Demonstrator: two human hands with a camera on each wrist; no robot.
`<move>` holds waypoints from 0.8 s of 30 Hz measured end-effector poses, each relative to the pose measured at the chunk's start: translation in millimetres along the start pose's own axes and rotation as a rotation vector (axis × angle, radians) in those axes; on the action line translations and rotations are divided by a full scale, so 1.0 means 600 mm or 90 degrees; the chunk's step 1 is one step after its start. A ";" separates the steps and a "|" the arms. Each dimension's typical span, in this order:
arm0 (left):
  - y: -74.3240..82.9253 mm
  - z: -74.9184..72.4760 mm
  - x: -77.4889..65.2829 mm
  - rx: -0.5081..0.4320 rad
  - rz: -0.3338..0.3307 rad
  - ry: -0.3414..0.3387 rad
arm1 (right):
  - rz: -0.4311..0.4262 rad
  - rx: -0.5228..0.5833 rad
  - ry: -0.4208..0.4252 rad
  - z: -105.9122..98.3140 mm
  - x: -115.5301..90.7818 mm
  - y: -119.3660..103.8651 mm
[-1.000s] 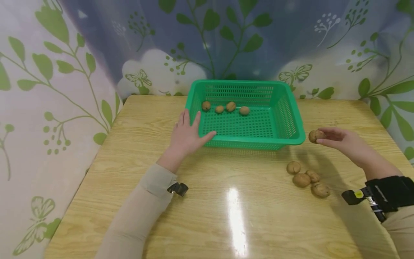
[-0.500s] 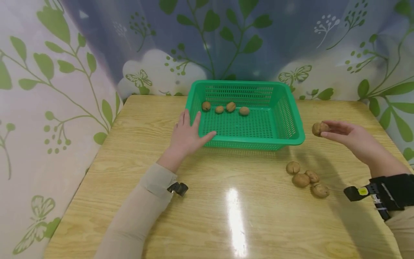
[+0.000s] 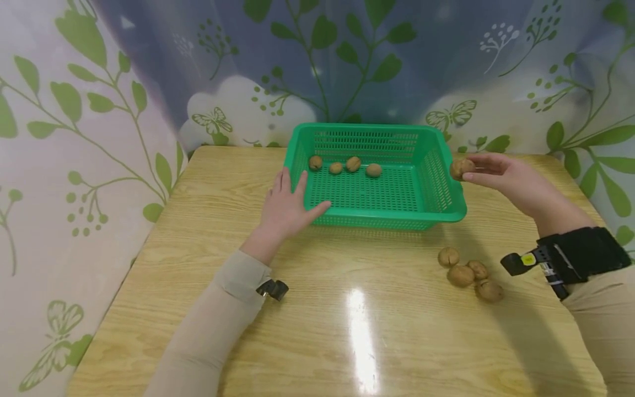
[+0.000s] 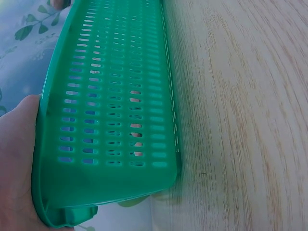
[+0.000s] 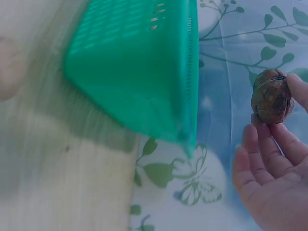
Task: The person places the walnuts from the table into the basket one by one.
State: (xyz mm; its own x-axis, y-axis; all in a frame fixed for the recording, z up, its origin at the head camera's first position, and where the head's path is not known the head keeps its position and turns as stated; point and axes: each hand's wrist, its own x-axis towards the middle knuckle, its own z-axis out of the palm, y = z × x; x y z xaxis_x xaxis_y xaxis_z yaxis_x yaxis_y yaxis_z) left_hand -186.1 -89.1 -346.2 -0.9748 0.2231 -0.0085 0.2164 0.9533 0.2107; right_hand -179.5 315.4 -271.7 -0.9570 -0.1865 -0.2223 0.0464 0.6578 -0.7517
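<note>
A green plastic basket (image 3: 377,216) with slotted walls stands toward the back of the table. Inside it lie several walnuts (image 3: 374,170) near the back left. My left hand (image 3: 286,208) rests on the basket's left front corner, fingers spread along the rim. In the left wrist view, part of that hand (image 4: 17,163) lies against the rim. My right hand (image 3: 513,179) pinches a walnut (image 3: 461,169) between thumb and fingertips. That walnut overlaps the basket's right rim in the head view. In the right wrist view, the pinched walnut (image 5: 272,96) is in plain sight, apart from the basket.
Several more walnuts (image 3: 461,275) lie clustered on the wooden table (image 3: 307,309), right of the basket's front. A patterned cloth or wall covering (image 3: 238,66) rises directly behind the table and along its left side. Wrist cameras sit on both forearms.
My right hand first drew back slightly to the right, then moved left and away from me with the walnut, up to the basket's right rim. My left hand has stayed in place.
</note>
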 end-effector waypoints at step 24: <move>-0.001 0.005 0.003 -0.009 0.004 0.006 | -0.059 0.207 -0.019 0.031 0.177 -0.107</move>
State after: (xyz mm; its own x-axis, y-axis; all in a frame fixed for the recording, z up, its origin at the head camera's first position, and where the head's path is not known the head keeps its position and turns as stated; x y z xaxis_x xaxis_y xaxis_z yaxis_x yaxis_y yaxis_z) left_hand -187.7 -88.5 -349.3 -0.9739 0.2271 0.0019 0.2217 0.9490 0.2242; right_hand -278.5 239.8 -258.5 -0.9528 -0.2587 -0.1588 0.0539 0.3708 -0.9272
